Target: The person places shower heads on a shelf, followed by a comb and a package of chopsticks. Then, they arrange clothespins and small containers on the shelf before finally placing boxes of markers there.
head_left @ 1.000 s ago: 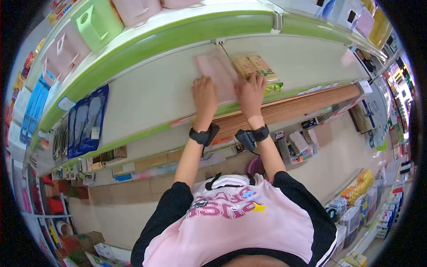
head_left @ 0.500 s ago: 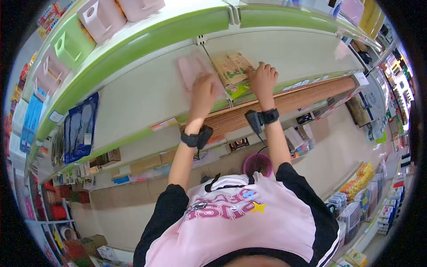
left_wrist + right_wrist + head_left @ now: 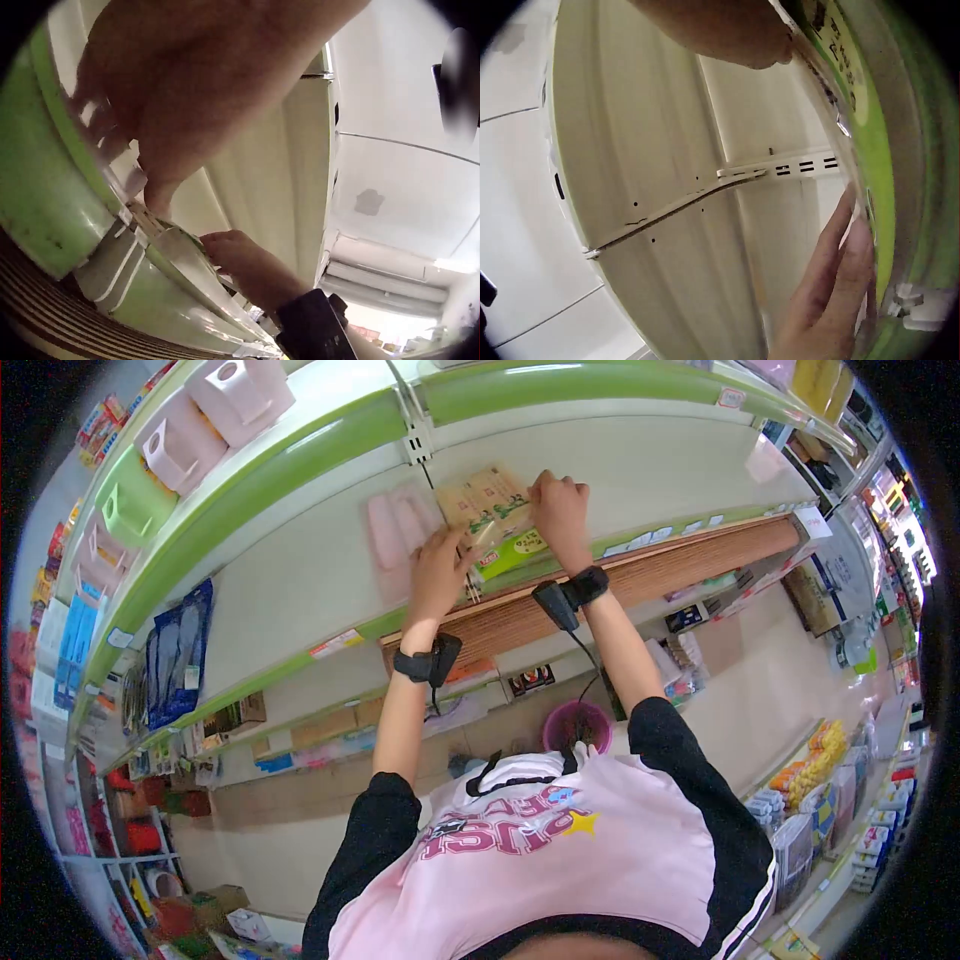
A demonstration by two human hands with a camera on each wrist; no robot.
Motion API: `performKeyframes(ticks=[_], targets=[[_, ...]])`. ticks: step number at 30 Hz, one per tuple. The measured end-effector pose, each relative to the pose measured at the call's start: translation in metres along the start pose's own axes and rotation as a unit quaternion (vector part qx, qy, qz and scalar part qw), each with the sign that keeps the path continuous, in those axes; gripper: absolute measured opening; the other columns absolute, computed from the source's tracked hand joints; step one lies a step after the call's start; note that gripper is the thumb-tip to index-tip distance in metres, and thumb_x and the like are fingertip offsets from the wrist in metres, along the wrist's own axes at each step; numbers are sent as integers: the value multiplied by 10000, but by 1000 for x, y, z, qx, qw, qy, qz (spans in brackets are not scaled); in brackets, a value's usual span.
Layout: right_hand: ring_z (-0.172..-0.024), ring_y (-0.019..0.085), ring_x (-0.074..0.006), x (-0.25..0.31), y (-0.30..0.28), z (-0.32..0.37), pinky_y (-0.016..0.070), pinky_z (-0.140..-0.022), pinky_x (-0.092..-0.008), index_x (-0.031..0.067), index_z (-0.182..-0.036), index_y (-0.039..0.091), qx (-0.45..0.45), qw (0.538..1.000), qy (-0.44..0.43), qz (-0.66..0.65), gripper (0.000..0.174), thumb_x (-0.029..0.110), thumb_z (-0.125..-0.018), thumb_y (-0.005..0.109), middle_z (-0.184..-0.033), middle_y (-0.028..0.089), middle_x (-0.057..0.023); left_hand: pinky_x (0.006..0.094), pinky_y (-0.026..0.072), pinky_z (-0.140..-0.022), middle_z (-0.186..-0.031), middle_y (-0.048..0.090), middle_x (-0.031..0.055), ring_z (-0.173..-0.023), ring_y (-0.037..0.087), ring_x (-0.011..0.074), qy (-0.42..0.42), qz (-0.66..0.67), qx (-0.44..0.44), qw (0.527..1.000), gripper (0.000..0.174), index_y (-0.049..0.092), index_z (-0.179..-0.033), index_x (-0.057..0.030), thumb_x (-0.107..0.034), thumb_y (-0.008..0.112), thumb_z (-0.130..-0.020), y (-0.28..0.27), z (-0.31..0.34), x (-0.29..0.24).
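Flat beige packs (image 3: 485, 498) with green print lie on the shelf, a bright green label (image 3: 515, 552) at their front side. My left hand (image 3: 437, 575) is at their left end, its extended fingers (image 3: 844, 277) along that side in the right wrist view. At the right end, my right hand (image 3: 562, 520) grips the corner with bent fingers, also visible beyond the pack in the left wrist view. Left of the packs lie pink packs (image 3: 390, 530), partly overlapped by my left hand in the head view.
The white shelf (image 3: 290, 575) has a green front edge with price labels. Pink and green holders (image 3: 140, 495) stand on the upper shelf. A blue pack (image 3: 180, 650) lies far left. Below are a rolled brown mat (image 3: 640, 592) and a purple bin (image 3: 578, 725).
My left hand has moved from the pink packs to the left end of the beige packs. My right hand stays at their right end. The head view has shifted right.
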State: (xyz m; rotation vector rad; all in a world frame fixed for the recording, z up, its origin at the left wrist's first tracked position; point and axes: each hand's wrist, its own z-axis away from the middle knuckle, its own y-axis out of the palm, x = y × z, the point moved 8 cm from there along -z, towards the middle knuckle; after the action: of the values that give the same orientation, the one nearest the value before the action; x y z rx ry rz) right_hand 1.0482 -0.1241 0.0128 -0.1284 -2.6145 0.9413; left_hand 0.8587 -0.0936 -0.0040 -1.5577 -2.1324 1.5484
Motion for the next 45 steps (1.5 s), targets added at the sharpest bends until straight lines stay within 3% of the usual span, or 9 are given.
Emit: performKeyframes(ticks=[4, 7, 9, 14, 16, 21, 27, 38, 45], targets=[[-673, 558, -315, -11, 11, 8, 391, -618, -416, 21, -790, 521, 41, 998, 28, -38, 115, 131, -767, 545, -661, 571, -140, 396, 440, -791, -1056, 558, 184, -917, 555, 334, 63, -79, -21, 995, 412, 520, -1115, -11, -226, 618, -778, -9, -5, -24], [-719, 561, -330, -14, 13, 5, 411, -616, -433, 48, -796, 490, 34, 992, 66, -99, 98, 140, -795, 525, -672, 561, -138, 404, 443, -779, -1036, 572, 186, -915, 559, 339, -5, -102, 44, 994, 460, 505, -1146, -16, -235, 629, -762, 2, -12, -16], [-734, 556, -340, -11, 17, 2, 419, -616, -435, 42, -800, 477, 60, 993, 31, -92, 95, 128, -793, 518, -685, 556, -145, 406, 381, -777, -949, 589, 132, -910, 529, 307, -20, -61, -5, 998, 352, 569, -1052, -50, -223, 618, -750, 2, -15, -11], [-757, 546, -349, -12, 22, 4, 428, -621, -440, 35, -803, 457, 120, 985, 0, -127, 78, 89, -774, 504, -732, 547, -157, 407, 395, -727, -858, 603, 146, -828, 536, 311, -6, -128, 4, 992, 203, 622, -900, -14, -145, 594, -747, 4, -22, -21], [-752, 542, -336, -1, 2, 9, 427, -613, -418, 43, -779, 465, 30, 988, -59, -136, 83, 97, -758, 525, -748, 556, -142, 406, 398, -711, -832, 604, 152, -806, 536, 316, -4, -188, 34, 982, 156, 635, -841, -2, -114, 586, -744, 9, -20, -29], [-791, 519, -273, 5, -14, 22, 401, -692, -368, 53, -821, 547, 13, 998, -62, -1, 148, 164, -731, 587, -765, 570, -89, 410, 407, -719, -814, 595, 164, -797, 536, 337, -7, -135, -15, 991, 124, 637, -763, 18, -86, 577, -736, 2, -19, -34], [-829, 501, -241, -1, -18, 31, 366, -776, -365, 94, -841, 613, -5, 996, -47, -74, 152, 187, -721, 608, -790, 558, -58, 376, 453, -746, -974, 598, 171, -852, 565, 348, 41, -135, -11, 990, 187, 636, -896, 0, -120, 570, -768, 6, -18, -26], [-850, 511, -219, -5, -29, 29, 339, -816, -374, 124, -907, 638, 7, 983, -47, -180, 185, 112, -736, 568, -833, 564, -44, 395, 452, -692, -877, 611, 165, -800, 573, 343, 31, -144, -43, 988, 163, 631, -757, 16, -131, 562, -761, 5, -19, -30], [-872, 508, -228, 1, -8, 33, 346, -814, -360, 122, -929, 642, 58, 995, -32, -70, 235, 85, -707, 573, -840, 566, -59, 399, 446, -653, -841, 605, 163, -767, 575, 336, -32, -189, -17, 981, 160, 630, -797, 0, -140, 558, -770, 0, -10, -42]])
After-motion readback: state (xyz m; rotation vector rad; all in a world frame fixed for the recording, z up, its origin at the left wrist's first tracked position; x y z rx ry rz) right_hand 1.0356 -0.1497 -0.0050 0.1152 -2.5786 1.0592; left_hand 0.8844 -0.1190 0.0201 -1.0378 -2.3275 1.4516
